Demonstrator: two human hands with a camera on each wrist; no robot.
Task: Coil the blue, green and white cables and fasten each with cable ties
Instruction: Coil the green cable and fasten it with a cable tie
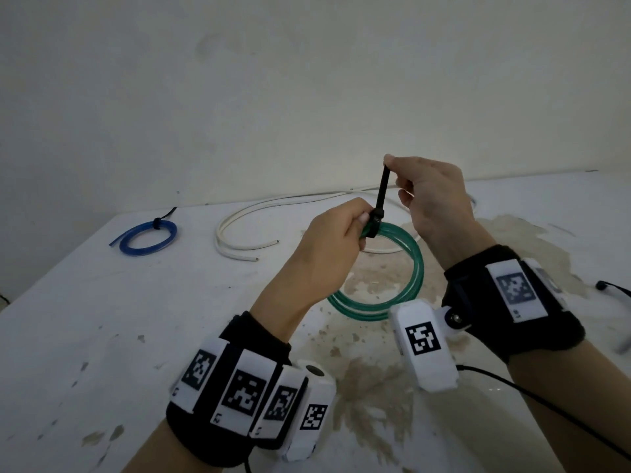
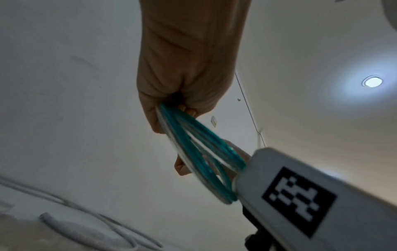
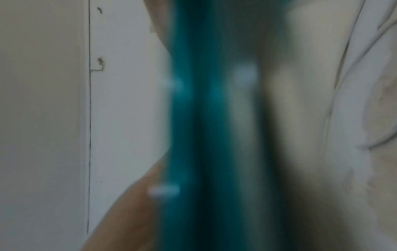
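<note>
The green cable (image 1: 415, 268) hangs as a coil above the table, my left hand (image 1: 336, 233) gripping its top. A black cable tie (image 1: 483, 196) is looped round the strands there, its head against my left thumb. My right hand (image 1: 421, 189) pinches the tie's free tail and holds it straight up. In the left wrist view my left hand (image 2: 178, 95) clasps the green cable's (image 2: 199, 152) loops. The green cable (image 3: 193, 135) fills the right wrist view as a blur. The blue cable (image 1: 147, 235) lies coiled and tied at the far left. The white cable (image 1: 239, 230) lies loose behind.
The white table (image 1: 119, 319) has worn brown patches under the coil. A wall stands close behind it. A spare black tie (image 1: 613, 288) lies near the right edge. A thin black wire (image 1: 546, 404) runs from my right wrist toward the lower right.
</note>
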